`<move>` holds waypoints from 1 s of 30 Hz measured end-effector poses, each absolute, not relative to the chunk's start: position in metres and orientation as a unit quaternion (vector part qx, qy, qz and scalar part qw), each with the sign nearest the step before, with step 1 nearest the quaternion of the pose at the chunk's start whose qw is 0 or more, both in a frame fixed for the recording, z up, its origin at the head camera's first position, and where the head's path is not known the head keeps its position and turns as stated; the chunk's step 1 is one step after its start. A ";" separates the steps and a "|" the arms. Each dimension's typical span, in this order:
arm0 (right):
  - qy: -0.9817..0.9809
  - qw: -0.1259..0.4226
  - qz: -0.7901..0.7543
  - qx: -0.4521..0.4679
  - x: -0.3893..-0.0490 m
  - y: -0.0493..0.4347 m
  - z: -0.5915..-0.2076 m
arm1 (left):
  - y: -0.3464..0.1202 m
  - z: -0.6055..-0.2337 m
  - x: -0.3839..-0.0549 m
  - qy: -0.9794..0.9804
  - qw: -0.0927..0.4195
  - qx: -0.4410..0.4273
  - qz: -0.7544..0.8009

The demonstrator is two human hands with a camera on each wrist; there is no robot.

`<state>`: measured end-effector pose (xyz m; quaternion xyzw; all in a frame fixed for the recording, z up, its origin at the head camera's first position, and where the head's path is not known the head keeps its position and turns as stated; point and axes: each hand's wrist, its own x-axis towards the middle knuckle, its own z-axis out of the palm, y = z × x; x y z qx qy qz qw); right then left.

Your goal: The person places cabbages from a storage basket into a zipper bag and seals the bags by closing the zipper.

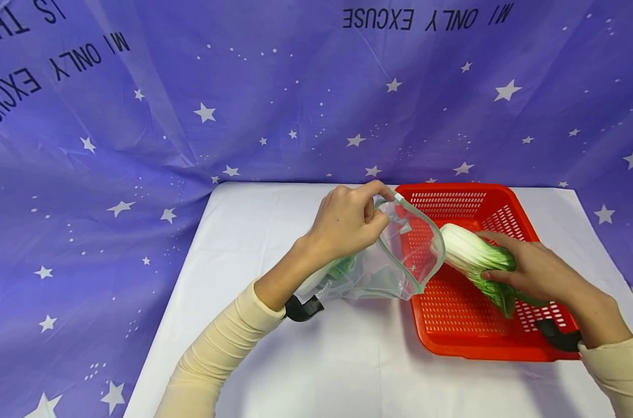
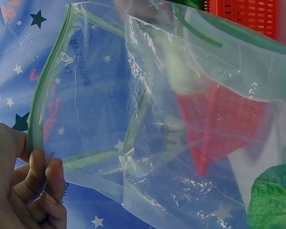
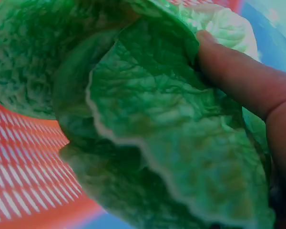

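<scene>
My left hand (image 1: 350,220) pinches the zip rim of a clear zip bag (image 1: 365,284), whose mouth gapes toward the right. Something leafy and green (image 2: 275,198) shows through the bag's far end, partly hidden behind my left forearm in the head view. My right hand (image 1: 541,270) grips a Chinese cabbage (image 1: 467,252) by its leafy part, thumb on one side and fingers on the other. The cabbage's white stem end points left, right at the bag's mouth. Its crinkled green leaves (image 3: 157,114) fill most of the right wrist view.
A red perforated plastic basket (image 1: 447,345) stands on the white-covered table (image 1: 337,360) at the right, below the cabbage and right hand. The bag's mouth overlaps the basket's left side. A purple star-patterned cloth (image 1: 295,104) hangs behind the table.
</scene>
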<state>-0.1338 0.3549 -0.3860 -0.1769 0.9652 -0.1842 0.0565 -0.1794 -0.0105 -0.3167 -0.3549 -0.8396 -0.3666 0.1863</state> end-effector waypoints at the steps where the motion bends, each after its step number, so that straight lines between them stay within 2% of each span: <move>1: 0.967 0.039 -0.180 -0.177 -0.132 0.356 -0.380 | -0.011 -0.317 -0.179 -0.839 0.186 -0.355 -0.368; 6: 0.971 -0.035 -0.155 -0.179 -0.122 0.358 -0.344 | -0.011 -0.317 -0.179 -0.837 0.182 -0.359 -0.371; 13: 0.968 -0.070 -0.135 -0.201 -0.111 0.340 -0.300 | -0.011 -0.316 -0.179 -0.837 0.176 -0.360 -0.372; 16: 0.964 -0.071 -0.131 -0.220 -0.108 0.327 -0.287 | -0.011 -0.315 -0.179 -0.838 0.173 -0.361 -0.371; 23: 0.962 -0.036 -0.089 -0.254 -0.112 0.292 -0.270 | -0.010 -0.314 -0.179 -0.835 0.170 -0.367 -0.372; 30: 0.952 -0.059 -0.041 -0.298 -0.121 0.262 -0.261 | -0.009 -0.313 -0.179 -0.830 0.178 -0.375 -0.373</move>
